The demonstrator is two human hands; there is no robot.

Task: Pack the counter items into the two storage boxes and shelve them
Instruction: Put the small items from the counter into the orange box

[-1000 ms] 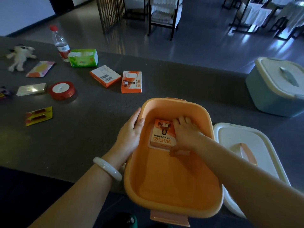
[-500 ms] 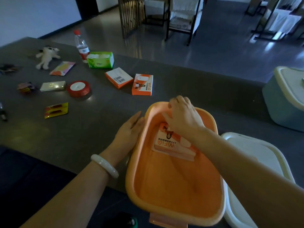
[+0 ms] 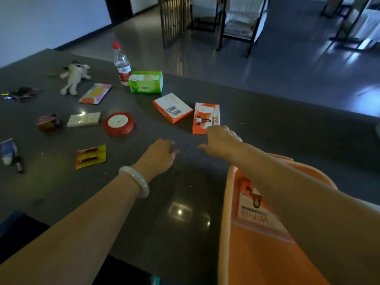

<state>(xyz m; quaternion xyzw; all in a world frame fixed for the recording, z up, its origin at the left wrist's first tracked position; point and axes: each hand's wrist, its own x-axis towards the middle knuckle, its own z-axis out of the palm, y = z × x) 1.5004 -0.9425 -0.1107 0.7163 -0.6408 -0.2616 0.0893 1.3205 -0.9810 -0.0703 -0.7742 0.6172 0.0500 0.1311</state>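
WiFi box, centre frame, flat on counter: right hand outstretched, fingertips touching its near edge, ungrasped. Left hand alongside, loosely curled, empty. Second WiFi box inside orange storage box, lower right.

Chair and slatted screen on grey floor

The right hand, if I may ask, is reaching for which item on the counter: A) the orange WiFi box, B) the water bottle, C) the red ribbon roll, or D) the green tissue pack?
A: the right hand stretches forward with its fingertips at the near edge of the orange WiFi box.
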